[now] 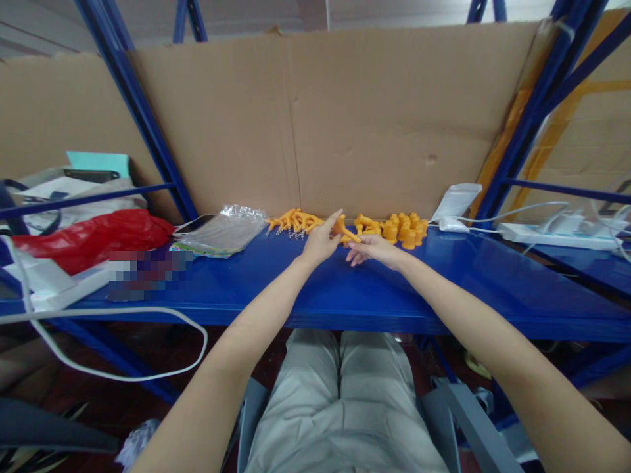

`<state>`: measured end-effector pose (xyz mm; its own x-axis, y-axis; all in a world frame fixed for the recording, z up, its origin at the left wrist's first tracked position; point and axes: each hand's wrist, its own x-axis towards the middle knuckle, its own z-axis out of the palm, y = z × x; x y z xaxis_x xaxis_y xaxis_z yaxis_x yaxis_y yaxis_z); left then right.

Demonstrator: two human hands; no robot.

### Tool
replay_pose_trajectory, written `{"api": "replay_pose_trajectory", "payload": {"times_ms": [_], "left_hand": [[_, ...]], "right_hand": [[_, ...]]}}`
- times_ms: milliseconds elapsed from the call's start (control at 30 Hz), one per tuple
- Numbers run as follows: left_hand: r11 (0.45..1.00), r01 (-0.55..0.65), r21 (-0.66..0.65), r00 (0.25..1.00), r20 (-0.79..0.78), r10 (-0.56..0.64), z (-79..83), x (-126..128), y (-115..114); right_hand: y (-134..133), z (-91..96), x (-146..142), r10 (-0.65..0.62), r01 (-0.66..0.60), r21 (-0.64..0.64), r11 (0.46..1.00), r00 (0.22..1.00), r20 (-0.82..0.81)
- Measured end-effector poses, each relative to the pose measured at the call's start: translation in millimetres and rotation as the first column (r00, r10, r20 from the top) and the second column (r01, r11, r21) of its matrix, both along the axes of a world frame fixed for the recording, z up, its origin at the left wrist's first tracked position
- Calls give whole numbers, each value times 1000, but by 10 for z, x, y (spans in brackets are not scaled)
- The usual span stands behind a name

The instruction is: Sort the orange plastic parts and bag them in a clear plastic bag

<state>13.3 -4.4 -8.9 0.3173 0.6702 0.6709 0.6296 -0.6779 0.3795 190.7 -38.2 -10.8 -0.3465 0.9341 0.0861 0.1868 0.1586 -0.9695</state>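
Note:
Both my hands are together over the blue shelf, at an orange plastic piece [347, 231] with a flared end and a slim stem. My left hand [321, 242] is closed on the flared end, its index finger pointing up. My right hand [378, 251], palm partly turned up, pinches the stem's lower end, with its other fingers loosely curled. Left of my hands lies a row of orange branching pieces [296, 220] with small metal chains. Just behind my right hand are loose orange pieces [365, 223], and beside them stands a cluster of orange flared caps [407, 230].
Clear plastic bags [221, 231] lie to the left, near a red bag [98, 238] and a white power strip [73, 289] with a looping cable. A white packet [456, 203] and another power strip [557, 235] are on the right. Cardboard [374, 118] walls the back between blue posts.

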Motion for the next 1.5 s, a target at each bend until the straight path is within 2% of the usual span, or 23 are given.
{"api": "replay_pose_trajectory", "payload": {"times_ms": [100,200,333,433,533,667,800,933,1033,1100,1167,1233,1300,1333,1400,1500], "left_hand": [[1000,16,10,999,-28,-16,-67,17,66],[997,59,45,998,-21,-58,-108,25,119],[965,102,240,994,17,-110,-84,42,62],[943,145,301,989,-68,-130,-51,99,-108],[939,237,249,955,-236,-179,-44,205,-309],[974,172,145,931,-346,-113,-41,360,-461],[991,136,4,932,-340,-126,-5,464,-458],[987,131,-94,958,-242,-151,58,558,-417],[969,147,-200,979,-110,-171,117,642,-396],[934,176,-312,984,27,-177,153,689,-385],[856,227,-465,968,207,-144,181,713,-369],[746,330,-578,911,402,-92,206,703,-333],[662,451,-599,822,568,-46,243,657,-261],[645,491,-586,777,629,-19,270,623,-208],[651,517,-556,712,702,35,346,534,-69],[733,475,-487,649,756,82,472,359,205]], "right_hand": [[-29,9,-34,-15,15,-6,1000,999,42],[-45,19,-54,-36,36,-16,999,999,15],[-29,48,-22,-117,112,-47,993,983,-144],[1,83,36,-199,178,-95,979,932,-304],[16,116,85,-240,185,-171,968,884,-401],[7,127,100,-213,126,-224,966,883,-418],[40,81,113,-216,147,-219,965,915,-341],[110,35,155,-220,181,-159,971,934,-282],[140,35,171,-224,171,-184,968,919,-325],[138,52,167,-212,144,-217,965,918,-334],[119,80,158,-194,108,-256,961,919,-342],[91,113,152,-189,80,-290,954,910,-370],[63,144,158,-201,79,-299,951,894,-401],[53,155,166,-209,88,-294,952,888,-409],[42,168,188,-220,116,-268,956,890,-400],[51,163,218,-216,142,-224,964,912,-350]]}}
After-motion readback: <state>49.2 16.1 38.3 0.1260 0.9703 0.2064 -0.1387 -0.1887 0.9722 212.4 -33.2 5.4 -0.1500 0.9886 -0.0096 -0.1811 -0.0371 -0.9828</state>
